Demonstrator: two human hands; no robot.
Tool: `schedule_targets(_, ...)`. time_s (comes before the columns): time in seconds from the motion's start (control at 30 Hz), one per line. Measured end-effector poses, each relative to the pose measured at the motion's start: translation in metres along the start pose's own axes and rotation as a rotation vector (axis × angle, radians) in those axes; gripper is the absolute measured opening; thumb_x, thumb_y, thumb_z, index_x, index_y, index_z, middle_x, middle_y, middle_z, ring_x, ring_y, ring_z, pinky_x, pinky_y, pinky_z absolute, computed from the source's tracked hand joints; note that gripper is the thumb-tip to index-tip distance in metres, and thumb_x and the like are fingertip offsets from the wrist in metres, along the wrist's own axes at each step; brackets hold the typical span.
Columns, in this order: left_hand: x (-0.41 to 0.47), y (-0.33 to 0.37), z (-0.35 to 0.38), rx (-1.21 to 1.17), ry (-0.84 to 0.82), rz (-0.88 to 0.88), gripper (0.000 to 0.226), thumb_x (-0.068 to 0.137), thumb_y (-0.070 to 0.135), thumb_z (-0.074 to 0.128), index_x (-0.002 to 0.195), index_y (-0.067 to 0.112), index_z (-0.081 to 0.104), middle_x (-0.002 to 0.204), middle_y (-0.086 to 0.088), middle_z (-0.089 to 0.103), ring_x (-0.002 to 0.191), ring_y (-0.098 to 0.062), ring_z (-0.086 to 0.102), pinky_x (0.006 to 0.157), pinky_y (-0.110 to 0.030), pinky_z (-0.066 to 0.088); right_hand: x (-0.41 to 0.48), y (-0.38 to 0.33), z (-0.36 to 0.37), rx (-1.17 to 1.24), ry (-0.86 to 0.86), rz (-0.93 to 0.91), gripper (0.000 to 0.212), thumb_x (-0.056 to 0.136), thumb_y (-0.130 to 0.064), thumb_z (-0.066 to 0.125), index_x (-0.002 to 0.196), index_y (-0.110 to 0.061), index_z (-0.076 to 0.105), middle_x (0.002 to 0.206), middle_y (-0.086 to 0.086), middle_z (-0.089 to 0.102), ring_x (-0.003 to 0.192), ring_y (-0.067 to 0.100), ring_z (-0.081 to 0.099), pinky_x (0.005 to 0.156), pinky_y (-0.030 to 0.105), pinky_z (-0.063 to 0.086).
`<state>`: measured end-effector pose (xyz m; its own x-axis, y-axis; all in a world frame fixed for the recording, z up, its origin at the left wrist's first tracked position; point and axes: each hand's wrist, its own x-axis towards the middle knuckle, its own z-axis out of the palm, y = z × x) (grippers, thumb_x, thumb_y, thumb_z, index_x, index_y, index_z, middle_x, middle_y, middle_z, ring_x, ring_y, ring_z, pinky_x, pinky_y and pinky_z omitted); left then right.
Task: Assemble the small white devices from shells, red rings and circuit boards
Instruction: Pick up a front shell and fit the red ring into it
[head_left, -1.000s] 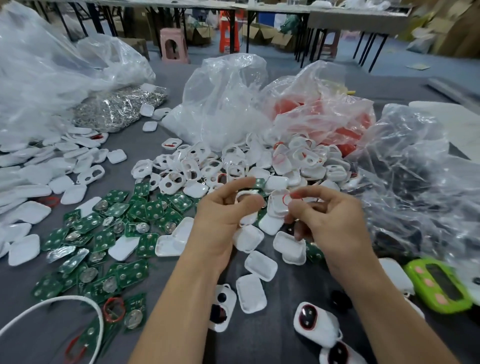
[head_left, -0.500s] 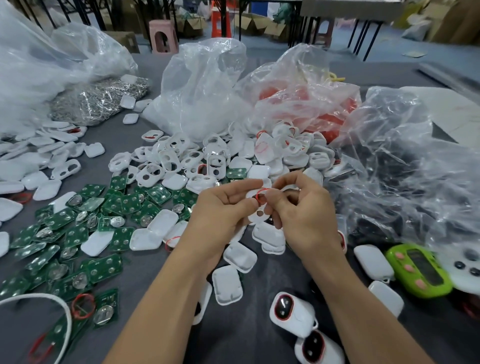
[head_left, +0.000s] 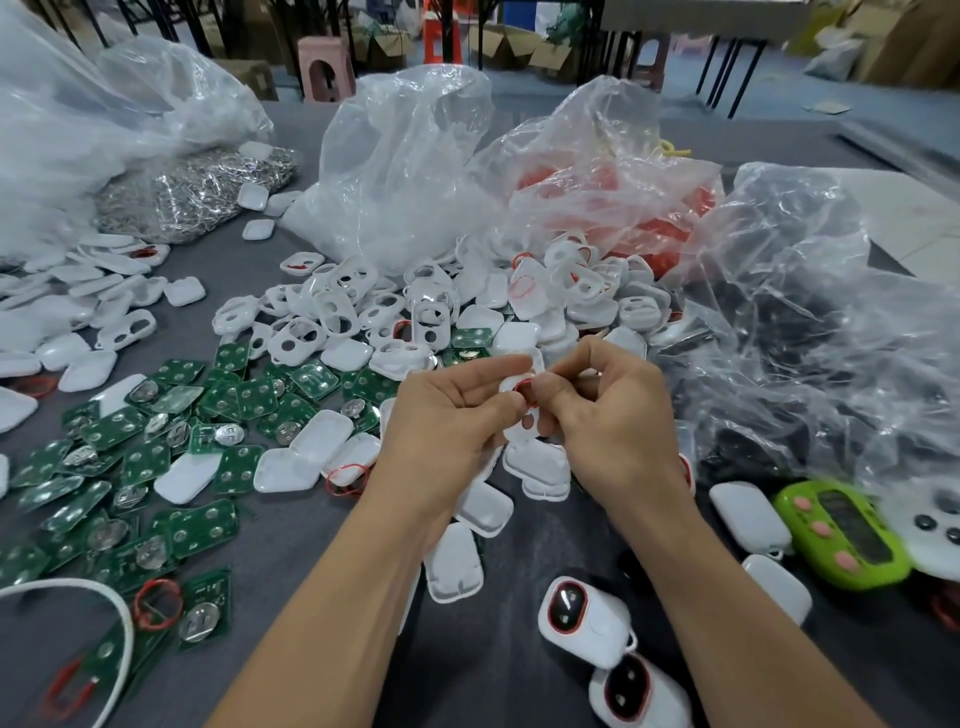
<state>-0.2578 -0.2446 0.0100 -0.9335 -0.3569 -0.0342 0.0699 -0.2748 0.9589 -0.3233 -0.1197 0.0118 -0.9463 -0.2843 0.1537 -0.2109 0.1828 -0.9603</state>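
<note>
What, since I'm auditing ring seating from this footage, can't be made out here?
Head view only.
1. Red ring on the white shell: fingertips of the left hand and right hand cover most of it; seating unclear.
2. Dark parts in the clear bag, right: crumpled plastic obscures them.
3. Nearest assembled device: bottom edge cuts it off.
4. White cord, bottom left: frame edge cuts it off.
</note>
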Motion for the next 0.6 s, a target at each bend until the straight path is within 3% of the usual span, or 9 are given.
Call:
schedule_targets(0.23, 0.0009, -0.0023, 0.0049, -0.002, 0.109, 0.057, 0.029, 0.086, -0.011, 0.072, 0.102, 0.013, 0.078, 0.088, -0.005, 0.081, 0.071, -0.007, 0.074, 0.059, -0.014, 0.052, 0.0028, 0.0014, -0.0015, 0.051, -0.002, -0.014, 0.025, 0.093, -0.007, 0.07, 0.072, -0.019, 0.064, 0.059, 0.002, 0.071, 0.051, 0.015, 0.067, 0.053, 0.026, 0.052)
schedule_targets(0.33, 0.0011, -0.0014, 0.0058, -0.005, 0.095, 0.063, 0.031, 0.085, -0.011, 0.072, 0.1, 0.015, 0.078, 0.088, -0.006, 0.081, 0.073, -0.008, 0.075, 0.059, -0.012, 0.051, 0.0038, 0.0016, -0.0027, 0.126, -0.035, 0.018, 0.028, 0.092, -0.004, 0.069, 0.07, -0.021, 0.064, 0.061, 0.006, 0.072, 0.052, 0.018, 0.067, 0.056, 0.032, 0.055)
schedule_targets(0.6, 0.0005, 0.0017, 0.0018, -0.05, 0.025, 0.004, 0.033, 0.087, -0.012, 0.068, 0.094, 0.018, 0.081, 0.091, -0.012, 0.08, 0.072, -0.015, 0.075, 0.063, -0.02, 0.056, -0.0007, 0.0023, 0.0011, 0.137, 0.003, 0.006, 0.025, 0.093, -0.007, 0.07, 0.072, -0.018, 0.063, 0.066, 0.003, 0.075, 0.056, 0.017, 0.072, 0.056, 0.026, 0.055)
